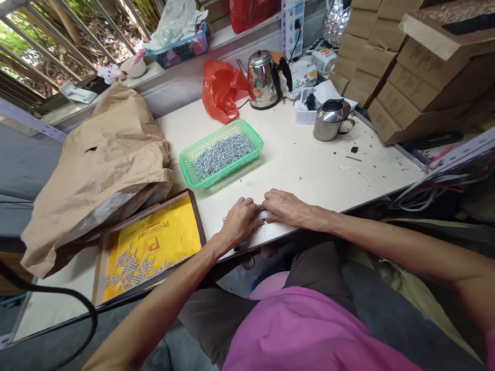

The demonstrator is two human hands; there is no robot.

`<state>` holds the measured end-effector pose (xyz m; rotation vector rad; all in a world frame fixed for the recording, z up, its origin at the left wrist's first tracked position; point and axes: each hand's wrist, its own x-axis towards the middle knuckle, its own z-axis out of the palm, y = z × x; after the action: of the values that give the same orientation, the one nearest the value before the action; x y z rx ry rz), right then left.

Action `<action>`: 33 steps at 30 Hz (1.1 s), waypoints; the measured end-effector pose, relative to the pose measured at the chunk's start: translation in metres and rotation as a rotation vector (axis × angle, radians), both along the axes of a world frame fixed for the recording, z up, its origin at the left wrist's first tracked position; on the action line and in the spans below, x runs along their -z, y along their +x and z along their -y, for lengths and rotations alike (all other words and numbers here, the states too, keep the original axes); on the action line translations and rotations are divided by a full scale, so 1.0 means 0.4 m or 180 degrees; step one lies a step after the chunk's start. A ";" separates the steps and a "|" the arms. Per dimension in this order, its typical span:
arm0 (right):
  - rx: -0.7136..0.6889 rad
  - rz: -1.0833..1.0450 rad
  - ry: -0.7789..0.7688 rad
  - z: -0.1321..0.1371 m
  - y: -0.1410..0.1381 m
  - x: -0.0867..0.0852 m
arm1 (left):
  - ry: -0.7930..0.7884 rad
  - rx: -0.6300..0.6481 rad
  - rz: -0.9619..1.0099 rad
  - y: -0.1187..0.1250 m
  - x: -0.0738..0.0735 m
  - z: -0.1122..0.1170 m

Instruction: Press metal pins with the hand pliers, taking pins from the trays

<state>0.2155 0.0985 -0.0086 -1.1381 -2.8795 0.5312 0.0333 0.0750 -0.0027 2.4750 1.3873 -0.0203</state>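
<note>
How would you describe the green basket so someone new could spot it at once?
Find the white table in front of the person. Beyond their left hand, toward the red bag, sits a green mesh basket heaped with small metal pieces; nothing else on the table is that bright green.

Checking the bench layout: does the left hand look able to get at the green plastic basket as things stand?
Probably yes. The left hand sits on the table near the green plastic basket, with no object between them. The right hand lies to the other side, clear of that path.
</note>
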 end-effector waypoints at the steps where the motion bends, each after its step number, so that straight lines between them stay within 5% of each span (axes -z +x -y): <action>1: 0.0009 -0.0020 0.0008 -0.001 -0.002 0.006 | 0.0008 -0.0020 0.0004 0.001 0.002 0.001; 10: -0.0036 -0.0106 0.0133 -0.011 0.002 0.020 | 0.0123 -0.0058 -0.0071 0.007 0.012 0.003; 17: -0.0423 -0.0593 0.0100 -0.054 0.050 0.026 | 0.0829 -0.0453 0.0553 0.024 0.079 0.133; 21: -0.0155 -0.0487 0.0270 -0.080 0.031 0.038 | 0.0694 -0.0352 0.0805 0.053 0.104 0.193; 27: 0.0403 -0.0042 0.0661 -0.130 -0.051 0.011 | 0.0558 -0.0496 0.0935 0.067 0.100 0.211; 29: 0.0181 -0.0046 0.0691 -0.109 -0.094 -0.013 | 0.0575 -0.0481 0.1038 0.064 0.099 0.212; 33: -0.1136 -0.0142 0.0541 -0.008 -0.194 -0.041 | 0.0403 -0.0415 0.1182 0.056 0.116 0.219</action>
<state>0.1377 0.1015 0.0078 -0.5855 -3.0292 0.2989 0.0558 -0.0127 -0.0493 2.3221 1.4140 0.5420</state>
